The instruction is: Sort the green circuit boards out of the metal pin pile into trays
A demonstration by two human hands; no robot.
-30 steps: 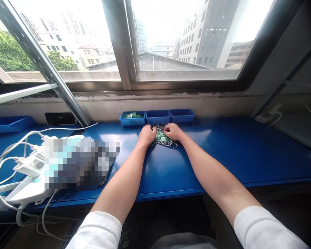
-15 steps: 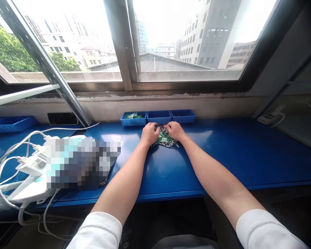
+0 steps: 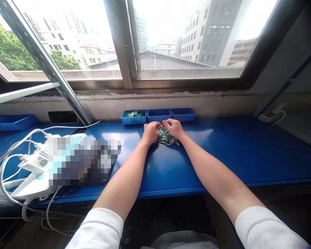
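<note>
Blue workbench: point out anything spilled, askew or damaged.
The pile of thin dark pieces and green items between the left hand and right hand looks spilled: it lies loose on the workbench, ends pointing every way, perhaps deliberately. The white cables at left loop untidily. No damage is evident.

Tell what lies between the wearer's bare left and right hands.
Head view: between the left hand and right hand lies a heap of thin black-and-silver rods with green pieces among them.

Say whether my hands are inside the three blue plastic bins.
No, your left hand and right hand are at the pile of thin black-and-silver pieces in front of the bins.
</note>
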